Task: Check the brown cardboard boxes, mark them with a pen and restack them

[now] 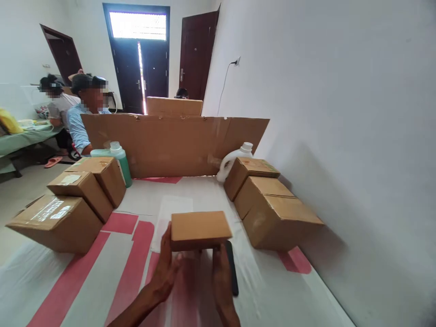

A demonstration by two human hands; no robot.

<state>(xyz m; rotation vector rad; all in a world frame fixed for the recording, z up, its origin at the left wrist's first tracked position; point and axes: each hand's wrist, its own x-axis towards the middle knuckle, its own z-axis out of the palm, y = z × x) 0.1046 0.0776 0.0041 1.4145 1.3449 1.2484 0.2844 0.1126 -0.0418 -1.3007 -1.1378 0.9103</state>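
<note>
A small closed cardboard box (200, 227) is held up over the middle of the table. My left hand (166, 265) grips its left end, fingers along the side and thumb near the lower edge. My right hand (222, 268) holds it from below at the right end, and the box hides its fingertips. Just right of that hand, a dark flat object like a phone (232, 268) shows, partly covered by the hand. Under the box lies a white sheet-like patch (175, 205) on the tablecloth.
Cardboard boxes line the left (61, 222) and right (272, 213) sides. A green bottle (124, 165) and a white jug (231, 161) stand behind them. A cardboard panel (173, 145) crosses the back, and a wall (357, 136) rises at right. People (76, 122) sit beyond, at left.
</note>
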